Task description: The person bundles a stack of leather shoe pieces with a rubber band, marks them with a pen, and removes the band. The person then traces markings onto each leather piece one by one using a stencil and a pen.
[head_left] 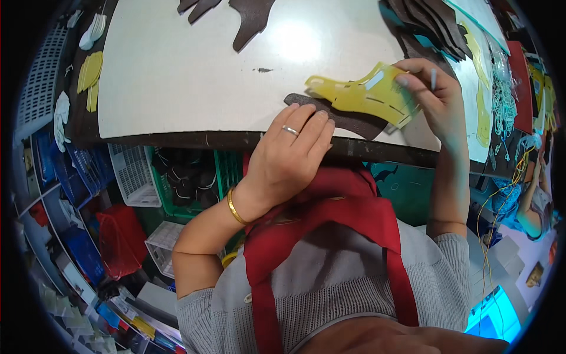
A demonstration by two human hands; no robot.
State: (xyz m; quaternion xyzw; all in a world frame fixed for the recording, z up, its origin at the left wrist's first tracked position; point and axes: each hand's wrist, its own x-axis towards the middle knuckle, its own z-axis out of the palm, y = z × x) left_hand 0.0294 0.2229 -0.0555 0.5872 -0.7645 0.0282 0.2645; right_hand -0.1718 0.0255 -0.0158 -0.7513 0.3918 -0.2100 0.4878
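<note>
Left hand [289,150] flat, fingers [306,121] extended, pressing dark brown leather cut piece [348,121] at white table's [177,76] near edge. Right hand [433,97] pinches translucent yellow plastic template [368,94] lying over the leather, also gripping a thin grey pen [433,78].

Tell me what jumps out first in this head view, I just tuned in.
The translucent yellow template stands out, lying over a dark brown piece at the near edge of the white table. The left hand presses the brown piece down; the right hand holds the template and a slim pen.

Dark leather cutouts [427,23], white crate [134,174], red bag [121,239]
</note>
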